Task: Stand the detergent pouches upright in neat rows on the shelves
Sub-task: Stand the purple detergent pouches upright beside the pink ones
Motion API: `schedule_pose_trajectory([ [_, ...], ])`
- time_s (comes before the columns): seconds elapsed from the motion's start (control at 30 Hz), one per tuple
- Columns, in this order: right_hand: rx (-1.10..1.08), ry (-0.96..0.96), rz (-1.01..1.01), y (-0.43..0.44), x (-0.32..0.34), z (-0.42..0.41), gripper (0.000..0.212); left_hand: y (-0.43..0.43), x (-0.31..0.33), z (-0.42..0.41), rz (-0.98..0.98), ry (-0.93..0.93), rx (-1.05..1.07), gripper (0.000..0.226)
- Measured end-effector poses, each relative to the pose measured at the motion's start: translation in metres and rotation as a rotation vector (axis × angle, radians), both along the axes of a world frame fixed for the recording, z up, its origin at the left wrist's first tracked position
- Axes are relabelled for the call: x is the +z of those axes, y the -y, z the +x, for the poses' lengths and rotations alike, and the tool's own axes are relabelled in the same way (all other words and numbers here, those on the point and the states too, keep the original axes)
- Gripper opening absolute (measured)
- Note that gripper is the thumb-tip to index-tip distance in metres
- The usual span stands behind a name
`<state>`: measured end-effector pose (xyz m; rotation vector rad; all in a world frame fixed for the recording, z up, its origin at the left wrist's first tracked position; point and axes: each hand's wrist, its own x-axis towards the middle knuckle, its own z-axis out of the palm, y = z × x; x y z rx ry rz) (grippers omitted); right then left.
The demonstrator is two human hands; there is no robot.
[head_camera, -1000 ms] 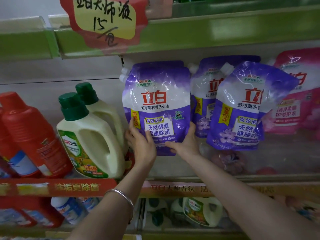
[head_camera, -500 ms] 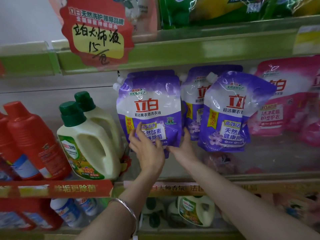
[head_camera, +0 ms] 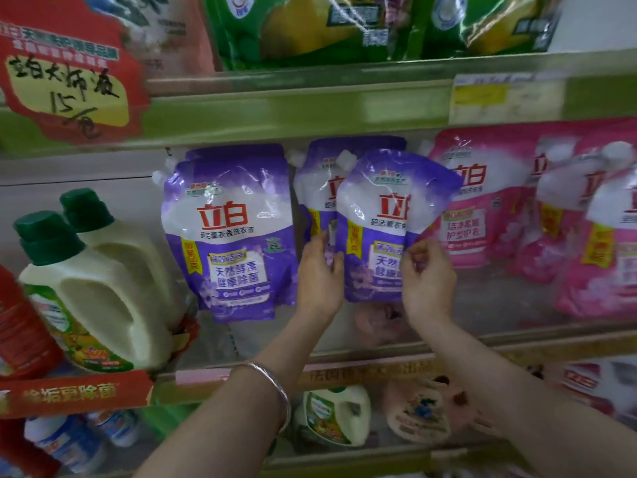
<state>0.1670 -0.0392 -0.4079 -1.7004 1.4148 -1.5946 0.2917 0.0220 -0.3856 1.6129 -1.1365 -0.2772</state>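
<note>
On the middle shelf a purple detergent pouch stands upright on the left, with another just behind it. To its right a second purple pouch leans, tilted, in front of a third purple pouch. My left hand grips the tilted pouch's left edge. On that pouch's lower right side my right hand pinches the edge with curled fingers. Pink pouches stand in a row further right.
White jugs with green caps and red bottles fill the shelf's left end. Green and yellow bags sit on the shelf above, beside a red price sign. Below are more jugs and small bottles.
Both hands let go of the left purple pouch and moved right onto the tilted purple pouch. The camera view shifted right and up.
</note>
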Motion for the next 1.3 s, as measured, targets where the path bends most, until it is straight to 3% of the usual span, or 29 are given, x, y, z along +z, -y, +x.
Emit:
schedule_pose_trajectory([
  [0.07,-0.066,0.062,0.033,0.014,0.002,-0.015,0.014,0.013,0.001,-0.007,0.003,-0.020,-0.002,0.047],
  [0.17,-0.023,0.148,0.244,0.033,0.013,-0.029,0.029,0.031,0.003,-0.016,0.059,-0.077,-0.004,0.054],
  [0.33,0.203,0.107,0.408,0.055,0.022,-0.028,0.020,0.049,0.003,-0.019,0.116,-0.137,0.062,0.051],
  [0.4,0.260,0.090,0.423,0.056,0.023,-0.023,0.028,0.054,0.002,-0.017,0.145,-0.147,0.104,0.046],
  [0.57,0.279,0.141,0.419,0.056,0.022,-0.014,0.030,0.059,0.004,-0.008,0.145,-0.152,0.155,0.030],
  [0.73,0.319,0.136,0.390,0.055,0.014,-0.015,0.013,0.056,0.006,-0.005,0.148,-0.116,0.194,0.022],
  [0.9,0.153,-0.032,0.264,0.055,0.025,-0.020,0.024,0.053,0.008,-0.002,0.125,-0.138,0.220,0.015],
  [0.97,0.075,-0.025,0.201,0.061,0.031,-0.027,0.024,0.049,0.006,0.000,0.108,-0.126,0.229,0.014],
  [1.13,0.134,0.058,0.200,0.062,0.031,-0.030,0.025,0.041,0.002,-0.001,0.071,-0.121,0.216,0.008],
  [1.3,-0.008,0.137,0.103,0.044,0.025,-0.021,0.021,0.024,-0.001,-0.006,0.036,-0.099,0.218,0.011],
])
